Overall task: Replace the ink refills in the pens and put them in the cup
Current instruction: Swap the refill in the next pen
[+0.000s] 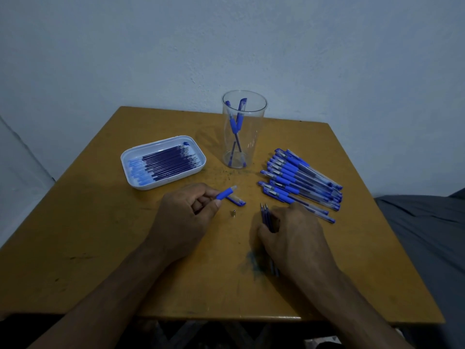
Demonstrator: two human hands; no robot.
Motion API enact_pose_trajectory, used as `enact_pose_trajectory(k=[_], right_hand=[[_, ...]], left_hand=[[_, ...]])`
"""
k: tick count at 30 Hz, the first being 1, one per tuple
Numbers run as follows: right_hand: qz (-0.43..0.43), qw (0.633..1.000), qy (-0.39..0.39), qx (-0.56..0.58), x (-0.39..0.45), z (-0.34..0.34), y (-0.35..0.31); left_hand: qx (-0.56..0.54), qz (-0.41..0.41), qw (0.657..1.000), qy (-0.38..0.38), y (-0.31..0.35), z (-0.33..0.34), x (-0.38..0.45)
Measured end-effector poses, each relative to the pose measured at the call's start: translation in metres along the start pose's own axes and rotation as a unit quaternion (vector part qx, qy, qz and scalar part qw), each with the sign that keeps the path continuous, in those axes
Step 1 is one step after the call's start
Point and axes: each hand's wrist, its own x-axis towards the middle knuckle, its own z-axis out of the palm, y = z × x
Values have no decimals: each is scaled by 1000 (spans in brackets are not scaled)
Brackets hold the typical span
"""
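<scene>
No text, label, brand, number or sign can be read anywhere in the head view. The pens (300, 181) lying on the table (100, 235) carry small pale patches near their clips that may be printed labels, but these are too small and blurred for any characters to be made out. The clear cup (243, 129), the white tray (162, 163) of refills (163, 162) and the wall behind show no markings that can be read.
</scene>
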Motion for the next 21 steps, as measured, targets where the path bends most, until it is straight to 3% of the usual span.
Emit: enact_pose_trajectory(k=[21], right_hand=[[-5,1000,-14,18,0,-2,2]], left_hand=[[5,-7,1000,-1,4,0,0]])
